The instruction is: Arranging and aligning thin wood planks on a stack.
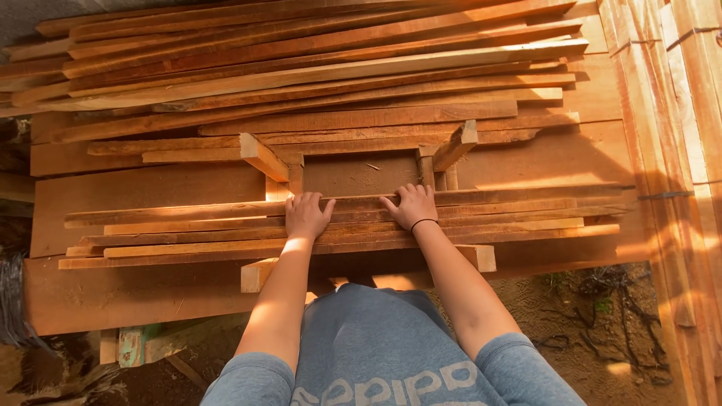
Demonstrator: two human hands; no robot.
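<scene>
Resting on a low stack of thin wooden slats (226,229), both of the person's hands lie palm down with fingers spread flat, closed around nothing. Taking this slat stack as the landmark: off its left end a broad dark board (135,188) shows from underneath it. On the stack's left-middle part sits the left hand (306,215), its fingertips reaching the far edge of the topmost slat. Just to the right, also on top of the stack, lies the right hand (411,206), fingertips at the same far edge, with a thin black band (423,222) around the wrist. Directly beyond the stack, between the two hands, a small wooden frame (361,162) with two angled braces opens onto a dark panel. Farther beyond the stack, a large pile of long planks (316,68) runs crosswise. To the right of the stack stands a bundle of pale timber (677,113), lit by sun. Below the stack's right end, bare soil (587,316) is visible.
</scene>
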